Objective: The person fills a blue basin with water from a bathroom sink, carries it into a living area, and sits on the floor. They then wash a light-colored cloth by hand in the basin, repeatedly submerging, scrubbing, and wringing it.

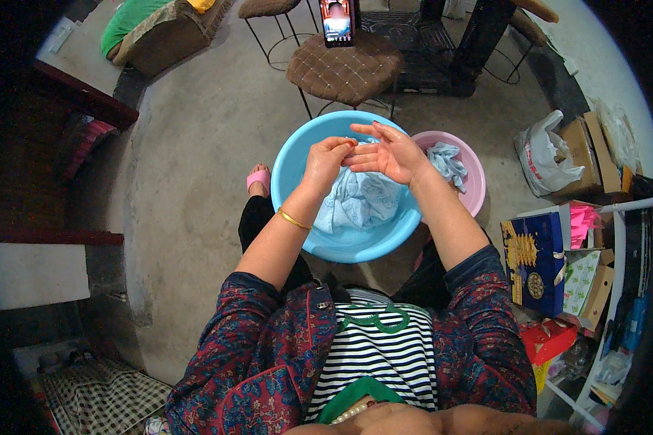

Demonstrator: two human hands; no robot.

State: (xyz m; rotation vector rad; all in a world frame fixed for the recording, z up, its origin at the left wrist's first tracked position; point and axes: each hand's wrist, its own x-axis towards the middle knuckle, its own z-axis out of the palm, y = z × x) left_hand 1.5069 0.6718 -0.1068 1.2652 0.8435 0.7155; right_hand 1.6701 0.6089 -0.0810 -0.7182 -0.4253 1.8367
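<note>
A large light-blue plastic basin (pixel 359 254) stands on the floor between my legs, with a crumpled pale-blue patterned cloth (pixel 359 201) lying in it. Both hands are above the basin, over the cloth. My left hand (pixel 326 157), below a gold bangle (pixel 294 219), has its fingertips bent together against the fingers of the other hand; whether something small is pinched there cannot be told. My right hand (pixel 389 155) is palm up with its fingers spread, holding nothing. Beside the basin on the right is a pink basin (pixel 478 179) with another pale-blue cloth (pixel 447 160) in it.
A padded brown stool (pixel 345 70) stands just beyond the basin, with a lit smartphone (pixel 337 24) upright on it. On the right are a white plastic bag (pixel 547 157), cardboard boxes (pixel 579 155) and a dark-blue gift box (pixel 538 261) beside a white rack (pixel 612 304). A checked cloth (pixel 103 391) lies lower left.
</note>
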